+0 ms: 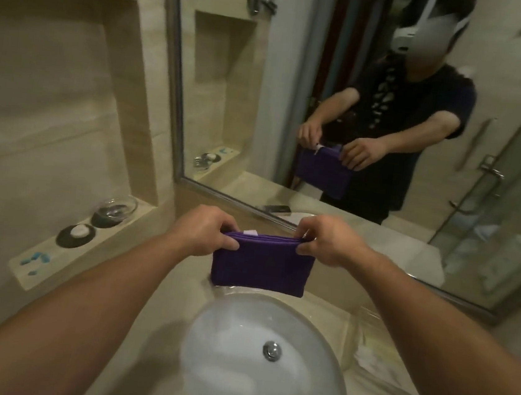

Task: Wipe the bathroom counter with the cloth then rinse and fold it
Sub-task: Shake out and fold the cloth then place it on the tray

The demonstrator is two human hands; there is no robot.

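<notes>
We've got the purple cloth (261, 267) folded and hanging above the sink (232, 372), at its twelve o'clock rim. Our left hand (205, 231) pinches the top corner at nine o'clock, our right hand (329, 241) pinches the corner at three. The mirror (299, 72) shows both pinches.
</notes>
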